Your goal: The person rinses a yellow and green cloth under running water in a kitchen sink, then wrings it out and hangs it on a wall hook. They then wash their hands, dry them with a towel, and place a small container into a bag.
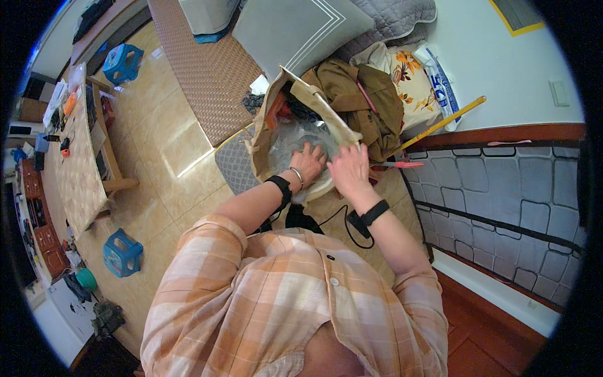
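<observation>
A tan bag (260, 150) stands upright before me with its mouth open towards me. Inside it lie a clear plastic bag (294, 134), some black plastic (301, 109) and something orange-red (281, 106). My left hand (308, 166) reaches into the mouth with its fingers apart, resting against the clear plastic; its fingertips show. At the right side of the mouth, my right hand (351, 169) grips the rim of the tan bag between thumb and fingers. The bag's lower part and bottom are hidden.
Behind the bag is a woven-mat seat (198, 70) with a grey cushion (301, 35) and brown clothing (358, 94). A yellow stick (438, 126) juts out at right. Blue stools (122, 252) and a table (80, 165) stand left. A black cable (348, 231) lies below.
</observation>
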A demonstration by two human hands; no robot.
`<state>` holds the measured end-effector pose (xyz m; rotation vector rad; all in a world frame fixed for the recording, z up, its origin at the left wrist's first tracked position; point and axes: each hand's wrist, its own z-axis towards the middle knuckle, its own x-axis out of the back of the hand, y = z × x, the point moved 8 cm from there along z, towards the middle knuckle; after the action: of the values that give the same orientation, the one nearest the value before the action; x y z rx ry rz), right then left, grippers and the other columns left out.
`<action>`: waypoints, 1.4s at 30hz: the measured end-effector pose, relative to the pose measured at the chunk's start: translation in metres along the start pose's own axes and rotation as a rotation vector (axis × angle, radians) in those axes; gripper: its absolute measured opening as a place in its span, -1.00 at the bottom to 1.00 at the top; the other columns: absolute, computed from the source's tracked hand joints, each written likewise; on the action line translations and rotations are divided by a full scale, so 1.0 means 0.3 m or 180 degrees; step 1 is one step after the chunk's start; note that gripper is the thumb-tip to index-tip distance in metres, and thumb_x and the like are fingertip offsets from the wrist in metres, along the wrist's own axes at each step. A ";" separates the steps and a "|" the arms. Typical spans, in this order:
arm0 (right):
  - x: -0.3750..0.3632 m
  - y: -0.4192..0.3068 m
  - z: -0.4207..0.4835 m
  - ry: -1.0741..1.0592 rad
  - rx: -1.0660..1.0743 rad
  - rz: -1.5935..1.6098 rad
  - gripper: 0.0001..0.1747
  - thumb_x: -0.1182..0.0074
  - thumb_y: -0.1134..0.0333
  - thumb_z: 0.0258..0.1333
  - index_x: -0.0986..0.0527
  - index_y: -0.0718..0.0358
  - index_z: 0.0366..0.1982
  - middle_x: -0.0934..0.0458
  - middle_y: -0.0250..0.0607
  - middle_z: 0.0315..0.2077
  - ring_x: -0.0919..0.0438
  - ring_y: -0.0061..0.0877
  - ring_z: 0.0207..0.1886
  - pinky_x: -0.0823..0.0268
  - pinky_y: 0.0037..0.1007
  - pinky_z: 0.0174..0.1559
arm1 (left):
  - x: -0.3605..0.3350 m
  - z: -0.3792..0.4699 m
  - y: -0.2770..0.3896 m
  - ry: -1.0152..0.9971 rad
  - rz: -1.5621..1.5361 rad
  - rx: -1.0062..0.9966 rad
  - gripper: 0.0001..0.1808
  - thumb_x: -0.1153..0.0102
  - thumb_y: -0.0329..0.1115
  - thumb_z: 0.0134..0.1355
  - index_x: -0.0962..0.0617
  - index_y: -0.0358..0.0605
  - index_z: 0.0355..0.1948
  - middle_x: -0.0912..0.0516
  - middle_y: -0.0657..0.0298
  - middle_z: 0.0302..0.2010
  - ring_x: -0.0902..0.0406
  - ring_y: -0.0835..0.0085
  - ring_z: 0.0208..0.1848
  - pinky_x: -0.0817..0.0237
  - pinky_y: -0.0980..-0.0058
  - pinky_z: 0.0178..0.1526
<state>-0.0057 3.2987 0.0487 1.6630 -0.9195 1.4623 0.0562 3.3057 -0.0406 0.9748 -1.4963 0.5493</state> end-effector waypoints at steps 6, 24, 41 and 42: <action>0.132 0.080 0.083 0.0135 -0.0601 0.0129 -0.82 -0.10 0.32 -0.04 -0.56 0.23 -0.36 -0.56 -0.12 -0.24 -0.55 -0.34 -0.22 -0.18 -0.25 -0.06 | 0.031 -0.109 -0.113 -0.0866 -0.0447 0.0367 -0.71 -0.09 -0.26 0.07 -0.61 -0.09 -0.17 -0.60 0.02 -0.04 -0.63 0.12 -0.17 -0.47 0.26 -0.16; -0.365 -0.290 0.150 -0.0749 0.0071 0.0601 -0.75 0.06 0.37 0.08 -0.40 0.37 -0.22 -0.60 0.16 -0.42 -0.64 -0.12 -0.33 -0.50 -0.18 -0.33 | 0.171 -0.313 -0.070 -0.0547 -0.0119 -0.0494 -0.93 -0.17 -0.35 -0.10 -0.65 -0.04 -0.59 -0.67 0.19 -0.52 -0.66 0.24 -0.37 -0.44 0.28 -0.37; -0.092 -0.049 0.041 0.0087 0.0005 -0.0054 -0.62 -0.06 0.41 -0.01 -0.41 0.39 -0.11 -0.45 0.01 -0.20 -0.51 -0.17 -0.18 -0.45 -0.26 -0.19 | 0.422 -0.314 -0.243 0.1674 0.0129 0.0764 -0.78 -0.17 -0.37 -0.06 -0.56 -0.18 -0.33 -0.60 0.02 -0.24 -0.52 0.09 -0.05 -0.40 0.31 -0.16; -0.141 -0.011 0.036 -0.0583 -0.0156 -0.0227 -0.60 -0.15 0.32 -0.05 -0.44 0.37 -0.14 -0.52 0.00 -0.30 -0.55 -0.17 -0.25 -0.45 -0.25 -0.22 | 0.398 -0.293 -0.288 0.1227 0.0094 0.1044 -0.80 -0.17 -0.36 -0.04 -0.58 -0.18 -0.35 -0.61 0.03 -0.26 -0.54 0.09 -0.09 -0.41 0.28 -0.17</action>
<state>-0.0019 3.2929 0.0056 1.7968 -0.9759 1.2460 0.1839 3.2990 0.0738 1.0274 -1.0957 0.9679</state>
